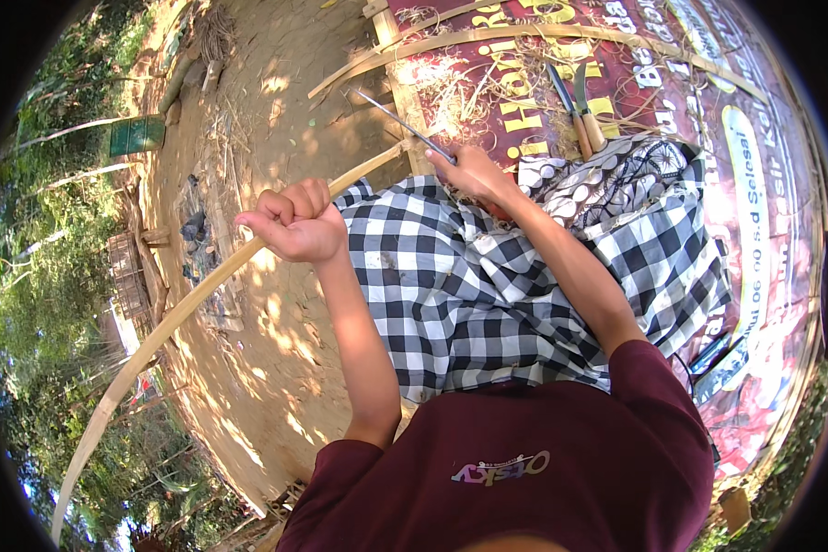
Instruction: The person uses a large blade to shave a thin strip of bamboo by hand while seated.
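My left hand [294, 219] is closed around a long, pale bamboo strip [179, 311]. The strip curves from the lower left up to the wooden edge beam [401, 87] of the platform. In my right hand [477, 175] is a knife [396, 120], its thin blade angled up and to the left over the strip's far end. My fingers hide its handle. Whether the blade touches the strip, I cannot tell. A black-and-white checkered cloth [432, 276] covers my lap beneath both hands.
Two knives with wooden handles [587, 133] lie beyond my right hand on a maroon printed banner [672, 120]. Curly shavings [451, 92] are scattered there. More bamboo strips [524, 32] cross the far side. Dirt ground [313, 55] lies left, with a green container [138, 136].
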The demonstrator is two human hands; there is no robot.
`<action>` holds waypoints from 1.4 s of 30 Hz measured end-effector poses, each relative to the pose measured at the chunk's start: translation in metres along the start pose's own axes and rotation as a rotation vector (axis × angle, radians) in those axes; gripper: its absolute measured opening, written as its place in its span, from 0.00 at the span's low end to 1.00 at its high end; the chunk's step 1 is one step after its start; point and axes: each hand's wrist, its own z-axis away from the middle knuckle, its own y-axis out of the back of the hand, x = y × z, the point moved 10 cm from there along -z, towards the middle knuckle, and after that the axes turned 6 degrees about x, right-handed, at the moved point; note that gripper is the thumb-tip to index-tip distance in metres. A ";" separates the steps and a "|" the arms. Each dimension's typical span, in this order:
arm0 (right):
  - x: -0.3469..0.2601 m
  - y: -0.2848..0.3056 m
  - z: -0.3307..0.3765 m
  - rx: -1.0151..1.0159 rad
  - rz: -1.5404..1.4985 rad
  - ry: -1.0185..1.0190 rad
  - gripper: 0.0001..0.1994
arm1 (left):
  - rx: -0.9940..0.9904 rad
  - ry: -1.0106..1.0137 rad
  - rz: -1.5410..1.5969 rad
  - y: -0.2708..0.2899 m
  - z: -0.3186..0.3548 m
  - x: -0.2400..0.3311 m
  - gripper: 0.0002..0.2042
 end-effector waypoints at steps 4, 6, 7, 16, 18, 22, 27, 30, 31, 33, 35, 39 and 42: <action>-0.010 -0.006 0.007 -0.050 0.022 0.014 0.38 | 0.053 0.025 -0.030 0.011 -0.011 -0.002 0.28; 0.016 -0.006 -0.003 -0.037 -0.008 -0.004 0.37 | 0.056 0.031 -0.011 0.005 -0.018 -0.004 0.28; 0.030 -0.004 -0.007 -0.006 0.021 -0.025 0.37 | 0.056 0.038 -0.001 0.004 -0.020 -0.007 0.28; 0.012 0.011 0.009 0.143 -0.001 -0.007 0.35 | 0.189 0.151 0.031 0.035 -0.033 -0.077 0.27; 0.032 0.034 0.003 0.277 0.008 0.036 0.34 | 0.221 0.191 0.049 0.020 -0.038 -0.110 0.26; 0.041 0.039 0.008 0.258 -0.283 0.010 0.28 | 0.357 0.317 0.019 0.042 -0.026 -0.172 0.25; 0.021 0.048 0.030 0.261 -0.542 0.078 0.22 | 0.368 0.434 0.003 0.062 -0.037 -0.160 0.23; 0.024 0.051 0.046 0.253 -0.574 0.105 0.20 | 0.222 0.578 -0.070 0.049 -0.050 -0.134 0.18; 0.031 0.058 0.050 0.261 -0.608 0.130 0.19 | 0.172 0.562 -0.078 0.033 -0.054 -0.112 0.17; 0.030 0.059 0.066 0.281 -0.581 0.184 0.20 | 0.093 0.525 -0.128 0.019 -0.062 -0.071 0.15; 0.020 0.055 0.087 0.248 -0.579 0.246 0.19 | 0.003 0.386 -0.104 0.015 -0.074 -0.044 0.10; 0.018 0.066 0.122 0.248 -0.639 0.262 0.19 | -0.160 0.465 0.181 -0.029 -0.050 -0.004 0.08; -0.003 0.066 0.140 0.226 -0.682 0.246 0.24 | -0.193 0.530 0.322 -0.028 0.003 -0.022 0.12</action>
